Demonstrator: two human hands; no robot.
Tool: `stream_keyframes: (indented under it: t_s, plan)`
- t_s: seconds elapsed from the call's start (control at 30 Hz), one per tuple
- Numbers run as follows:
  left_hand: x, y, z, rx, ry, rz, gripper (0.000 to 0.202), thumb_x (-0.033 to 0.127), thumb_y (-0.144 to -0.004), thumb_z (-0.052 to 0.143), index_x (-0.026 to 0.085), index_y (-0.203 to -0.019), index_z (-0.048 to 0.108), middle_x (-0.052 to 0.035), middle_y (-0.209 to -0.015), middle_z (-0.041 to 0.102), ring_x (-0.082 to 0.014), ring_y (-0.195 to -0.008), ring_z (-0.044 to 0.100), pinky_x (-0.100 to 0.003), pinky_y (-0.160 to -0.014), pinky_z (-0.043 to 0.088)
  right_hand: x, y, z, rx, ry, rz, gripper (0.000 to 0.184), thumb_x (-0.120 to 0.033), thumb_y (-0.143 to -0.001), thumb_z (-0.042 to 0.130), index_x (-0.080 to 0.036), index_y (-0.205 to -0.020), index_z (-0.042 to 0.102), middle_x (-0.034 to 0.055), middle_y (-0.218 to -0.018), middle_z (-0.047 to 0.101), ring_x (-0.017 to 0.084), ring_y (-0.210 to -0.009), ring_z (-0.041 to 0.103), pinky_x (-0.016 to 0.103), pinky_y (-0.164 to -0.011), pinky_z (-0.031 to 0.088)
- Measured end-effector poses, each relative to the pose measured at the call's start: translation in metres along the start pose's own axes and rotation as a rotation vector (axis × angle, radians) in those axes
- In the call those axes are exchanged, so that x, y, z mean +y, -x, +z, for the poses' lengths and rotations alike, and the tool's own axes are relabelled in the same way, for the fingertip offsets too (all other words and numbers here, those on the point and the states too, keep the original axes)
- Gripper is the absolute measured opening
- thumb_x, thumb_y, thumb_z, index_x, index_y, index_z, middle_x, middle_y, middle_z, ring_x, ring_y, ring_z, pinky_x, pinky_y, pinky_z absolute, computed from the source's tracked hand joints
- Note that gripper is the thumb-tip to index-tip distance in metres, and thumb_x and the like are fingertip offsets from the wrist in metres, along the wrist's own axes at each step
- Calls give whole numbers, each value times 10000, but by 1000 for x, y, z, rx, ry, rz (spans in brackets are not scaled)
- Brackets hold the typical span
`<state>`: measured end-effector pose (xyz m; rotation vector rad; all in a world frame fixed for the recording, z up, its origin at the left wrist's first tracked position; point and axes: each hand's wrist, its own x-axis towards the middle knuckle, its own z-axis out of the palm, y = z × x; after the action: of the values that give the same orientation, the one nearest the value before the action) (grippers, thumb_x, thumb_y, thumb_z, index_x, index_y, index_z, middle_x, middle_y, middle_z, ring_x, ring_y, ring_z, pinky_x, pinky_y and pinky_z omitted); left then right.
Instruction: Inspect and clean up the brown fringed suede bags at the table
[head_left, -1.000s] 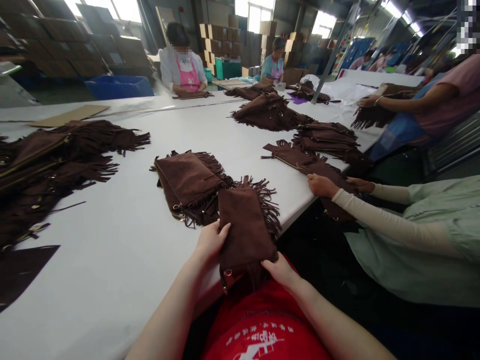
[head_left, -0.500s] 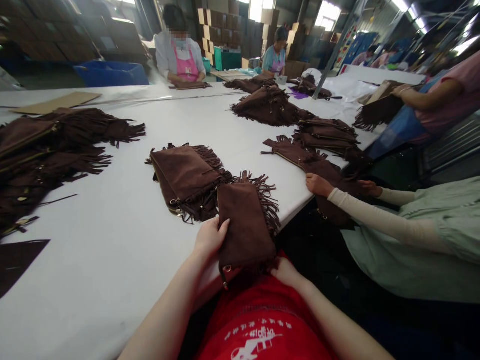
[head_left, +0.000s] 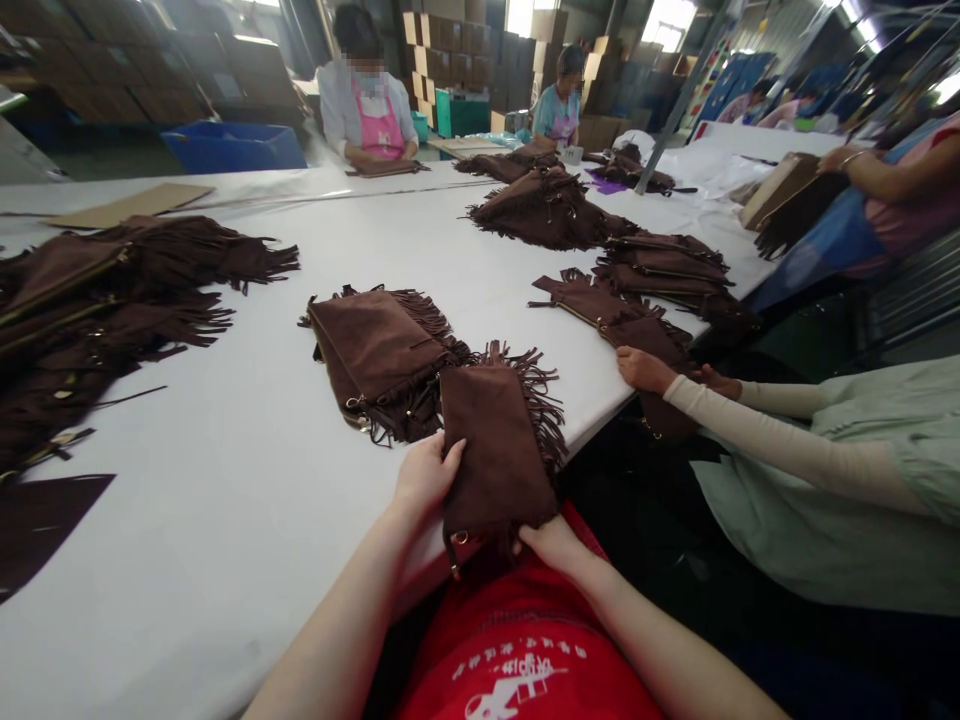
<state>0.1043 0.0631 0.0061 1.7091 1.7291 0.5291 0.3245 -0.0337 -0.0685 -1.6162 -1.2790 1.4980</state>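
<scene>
Fringe (head_left: pixel 551 410) spills off the right side of the brown pouch (head_left: pixel 495 445) at the near edge of the white table (head_left: pixel 262 480), and from where I stand the lower end of that pouch seems to jut past the edge, above the wearer's red apron (head_left: pixel 517 640). The left hand (head_left: pixel 426 475) is closed on the pouch's left side, thumb laid over the top face, the other fingers mostly out of sight beneath. The right hand (head_left: pixel 551 545) is at the bottom edge, fingers bent close together at the hem; I can't tell whether they pinch it or merely touch it. Beside them, a small metal ring (head_left: pixel 459 538) shows at the lower left corner, with a short strap (head_left: pixel 452 560) dangling.

To handle this well, I'd let the left thumb press only lightly, so that the soft face doesn't crease, and have that hand steady the panel while the right works along the hem. The strands look easy to snag, I'd judge, so they're better left hanging free of the fingers. The other pouches (head_left: pixel 379 340) lie right against the upper left corner, their own tassels close by; a little more room there would help avoid tangles.
</scene>
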Motion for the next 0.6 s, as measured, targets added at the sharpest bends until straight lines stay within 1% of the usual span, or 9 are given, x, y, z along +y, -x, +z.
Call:
stream_keyframes:
  t_s: [0.07, 0.13, 0.2, 0.27, 0.33, 0.4, 0.43, 0.5, 0.6]
  plan:
    - [0, -1, 0, -7, -7, 0, 337, 452, -919, 461, 210, -945, 693, -85, -989, 735, -229, -893, 665, -274, -685, 434, 16, -3, -6, -57, 58, 89, 175, -209, -713, 551, -194, -595, 680, 38, -571, 696, 226, -696, 692, 362, -860, 529]
    - [0, -1, 0, -4, -15, 18, 333, 447, -922, 455, 212, -944, 690, -81, -993, 734, -227, -898, 663, -273, -689, 431, 31, -4, -12, -80, 112, 165, 173, -210, -714, 544, -179, -618, 685, 28, -539, 681, 217, -658, 687, 350, -822, 536]
    - [1, -1, -1, 2, -29, 29, 326, 442, -924, 454, 214, -938, 686, -77, -989, 734, -223, -894, 661, -273, -692, 428, 42, -4, -16, -103, 150, 202, 143, -223, -703, 574, -175, -639, 692, 33, -568, 695, 232, -683, 694, 367, -814, 537]
    - [2, -1, -1, 7, -50, 29, 322, 440, -926, 454, 215, -933, 684, -76, -985, 733, -221, -890, 659, -274, -697, 426, 44, -2, -17, -71, 89, 144, 123, -252, -676, 643, -178, -735, 721, 56, -724, 746, 267, -812, 705, 408, -864, 527]
    - [3, 0, 0, 15, -70, 29, 318, 436, -927, 454, 215, -928, 683, -75, -979, 732, -218, -881, 657, -275, -699, 423, 35, 3, -14, -6, -76, 7, 317, -279, -637, 728, -189, -940, 733, 78, -1022, 749, 299, -1050, 658, 442, -981, 474]
    - [3, 0, 0, 29, -83, 36, 316, 434, -929, 450, 218, -924, 680, -71, -969, 732, -214, -866, 657, -276, -689, 418, 17, 8, -8, -11, -270, -78, 507, -314, -619, 787, -208, -1106, 694, 75, -1222, 681, 304, -1201, 578, 455, -1066, 408]
    - [3, 0, 1, 35, -88, 38, 318, 436, -929, 447, 218, -920, 678, -70, -961, 732, -212, -856, 658, -276, -682, 415, 7, 11, -3, -45, -352, -79, 547, -335, -616, 807, -213, -1134, 684, 74, -1252, 665, 305, -1215, 567, 461, -1080, 396]
    - [2, 0, 1, 42, -103, 40, 328, 443, -932, 440, 216, -910, 676, -71, -948, 732, -210, -846, 658, -276, -678, 413, -12, 16, 6, -117, -474, -44, 557, -373, -606, 835, -214, -1119, 690, 75, -1228, 678, 307, -1175, 594, 470, -1069, 411]
    - [0, 0, 2, 56, -131, 48, 342, 450, -935, 432, 209, -901, 673, -77, -934, 731, -213, -852, 660, -280, -695, 418, -28, 19, 19, -102, -556, -14, 548, -413, -585, 855, -216, -1073, 705, 72, -1181, 701, 302, -1130, 617, 466, -1042, 443]
